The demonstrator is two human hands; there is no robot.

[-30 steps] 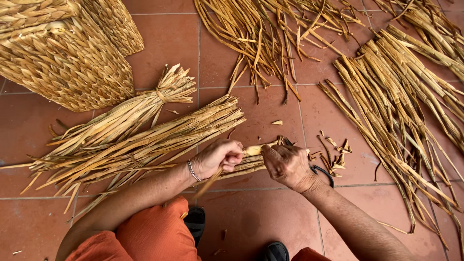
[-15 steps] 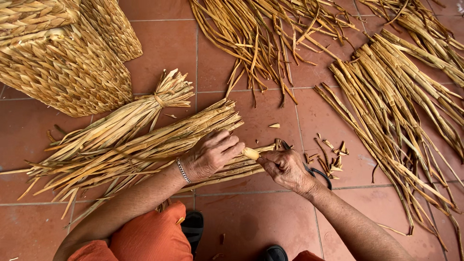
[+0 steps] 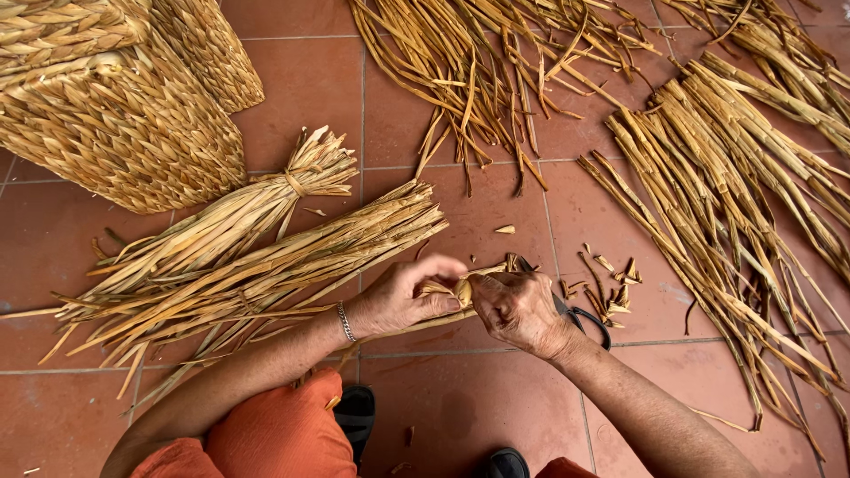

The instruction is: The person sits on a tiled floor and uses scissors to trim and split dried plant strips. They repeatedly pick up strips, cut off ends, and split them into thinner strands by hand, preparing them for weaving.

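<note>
Straw strip (image 3: 456,288): one, pinched by both hands.
Left hand (image 3: 403,296): grip closed on strip.
Right hand (image 3: 518,310): grip closed on strip.
Tied bundles (image 3: 257,239): two, left.
Scissors (image 3: 584,319): one, right.

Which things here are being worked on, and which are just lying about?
In hand: left hand, right hand, dried leaf strip, scissors.
Lying about: tied bundle, woven basket, loose stalks, trimmed scraps.

Dry, matt straw-coloured reed strips (image 3: 708,177) everywhere, fibrous and rough. Woven basket (image 3: 124,133) has the same coarse look. Floor tiles (image 3: 310,80) are smooth terracotta with a slight sheen.
</note>
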